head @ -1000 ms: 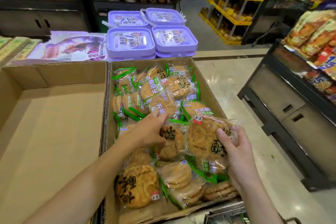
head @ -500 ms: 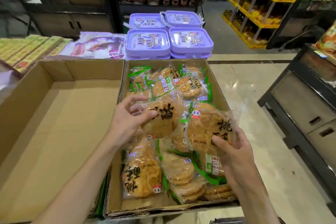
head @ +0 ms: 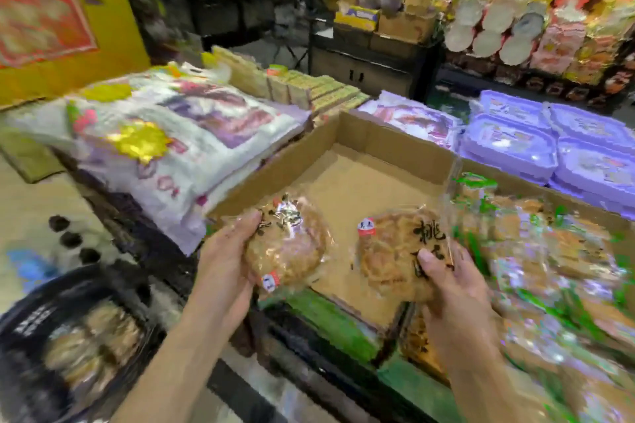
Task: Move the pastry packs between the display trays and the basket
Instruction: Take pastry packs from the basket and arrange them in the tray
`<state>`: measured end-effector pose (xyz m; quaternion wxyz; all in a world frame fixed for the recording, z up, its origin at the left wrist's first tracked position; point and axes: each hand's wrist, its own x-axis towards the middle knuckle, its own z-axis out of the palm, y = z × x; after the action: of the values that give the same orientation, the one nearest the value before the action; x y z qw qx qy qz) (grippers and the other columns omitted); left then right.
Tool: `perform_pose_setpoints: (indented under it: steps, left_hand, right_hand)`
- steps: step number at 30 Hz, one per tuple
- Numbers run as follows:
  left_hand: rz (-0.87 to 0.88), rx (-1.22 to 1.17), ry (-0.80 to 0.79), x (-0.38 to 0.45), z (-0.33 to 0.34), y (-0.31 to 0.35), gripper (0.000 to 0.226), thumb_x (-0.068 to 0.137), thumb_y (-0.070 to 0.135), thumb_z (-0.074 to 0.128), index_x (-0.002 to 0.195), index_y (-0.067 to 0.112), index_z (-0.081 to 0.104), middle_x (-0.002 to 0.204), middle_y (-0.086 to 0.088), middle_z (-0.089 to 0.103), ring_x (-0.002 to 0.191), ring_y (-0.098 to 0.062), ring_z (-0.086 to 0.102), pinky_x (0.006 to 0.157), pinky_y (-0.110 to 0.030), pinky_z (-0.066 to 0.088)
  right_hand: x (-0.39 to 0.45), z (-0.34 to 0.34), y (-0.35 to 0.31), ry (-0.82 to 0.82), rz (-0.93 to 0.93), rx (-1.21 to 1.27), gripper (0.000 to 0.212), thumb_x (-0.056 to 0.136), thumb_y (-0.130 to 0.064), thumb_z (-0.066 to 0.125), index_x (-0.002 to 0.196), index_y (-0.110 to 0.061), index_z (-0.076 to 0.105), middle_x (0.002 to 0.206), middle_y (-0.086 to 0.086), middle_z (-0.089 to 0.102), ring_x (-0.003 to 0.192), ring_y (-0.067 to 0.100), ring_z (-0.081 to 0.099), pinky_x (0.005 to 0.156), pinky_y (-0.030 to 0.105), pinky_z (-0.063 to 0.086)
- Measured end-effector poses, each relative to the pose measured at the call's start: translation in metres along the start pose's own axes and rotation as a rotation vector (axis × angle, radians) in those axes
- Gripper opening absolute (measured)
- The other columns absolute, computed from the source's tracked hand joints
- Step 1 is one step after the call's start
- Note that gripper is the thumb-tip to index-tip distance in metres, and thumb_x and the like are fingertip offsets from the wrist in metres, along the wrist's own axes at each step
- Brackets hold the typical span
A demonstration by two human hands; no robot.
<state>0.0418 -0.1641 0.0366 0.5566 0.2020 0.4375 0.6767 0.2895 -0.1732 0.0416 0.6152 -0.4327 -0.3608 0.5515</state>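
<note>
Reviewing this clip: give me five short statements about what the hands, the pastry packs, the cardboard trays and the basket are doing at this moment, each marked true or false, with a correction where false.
1. The left hand has a grip on a pastry pack. True.
2. The right hand holds nothing. False: it grips a second pastry pack.
3. The cardboard tray behind the two held packs is full of packs. False: its floor shows bare.
4. The black basket at lower left already holds pastry packs. True.
5. The purple lidded tubs sit inside the basket. False: they sit on the display, far right.
</note>
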Motion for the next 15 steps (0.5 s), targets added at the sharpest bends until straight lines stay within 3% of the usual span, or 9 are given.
perform_pose_setpoints:
  steps: [1,3,5,6,11,15]
  left_hand:
    - [0.027,-0.01,0.038,-0.009,-0.03,0.015,0.026,0.101,0.015,0.053,0.098,0.008,0.078,0.1,-0.012,0.077,0.089,-0.021,0.074,0.076,-0.035,0.062]
    - [0.084,0.004,0.137,-0.033,-0.095,0.041,0.03,0.105,0.02,0.048,0.119,0.003,0.068,0.115,-0.017,0.073,0.106,-0.028,0.071,0.089,-0.045,0.059]
    - [0.11,-0.019,0.293,-0.06,-0.164,0.061,0.032,0.104,0.024,0.048,0.124,0.003,0.064,0.119,-0.018,0.071,0.109,-0.03,0.07,0.086,-0.046,0.059]
    - [0.112,-0.056,0.375,-0.076,-0.198,0.071,0.031,0.104,0.025,0.05,0.123,0.005,0.063,0.118,-0.017,0.072,0.105,-0.028,0.071,0.08,-0.045,0.061]
    - [0.157,-0.125,0.71,-0.161,-0.349,0.098,0.041,0.083,0.025,0.07,0.122,0.014,0.064,0.117,-0.009,0.073,0.101,-0.025,0.072,0.065,-0.037,0.061]
    - [0.144,-0.135,0.959,-0.209,-0.432,0.099,0.047,0.075,0.01,0.077,0.12,0.015,0.063,0.115,-0.009,0.074,0.097,-0.028,0.074,0.068,-0.041,0.062]
  right_hand:
    - [-0.007,0.029,0.011,-0.059,0.018,-0.032,0.03,0.087,-0.007,0.064,0.116,-0.013,0.066,0.092,0.002,0.078,0.075,0.013,0.074,0.058,0.027,0.059]
    - [-0.027,0.084,0.038,-0.193,0.054,-0.11,0.054,0.073,-0.03,0.083,0.123,-0.016,0.067,0.109,0.006,0.076,0.095,0.019,0.074,0.077,0.037,0.061]
    - [-0.055,0.139,0.067,-0.311,0.123,-0.189,0.076,0.058,-0.047,0.093,0.126,-0.025,0.067,0.124,0.003,0.071,0.114,0.025,0.068,0.099,0.049,0.053]
    - [-0.07,0.166,0.084,-0.373,0.157,-0.192,0.075,0.057,-0.046,0.094,0.124,-0.023,0.068,0.124,0.004,0.071,0.117,0.026,0.066,0.101,0.049,0.053]
    - [-0.151,0.283,0.174,-0.677,0.28,-0.275,0.071,0.054,-0.054,0.093,0.11,-0.017,0.073,0.105,0.012,0.075,0.091,0.023,0.071,0.072,0.035,0.059]
    - [-0.189,0.34,0.245,-0.826,0.425,-0.326,0.036,0.077,-0.016,0.08,0.111,-0.011,0.069,0.103,0.016,0.074,0.086,0.021,0.068,0.061,0.022,0.055]
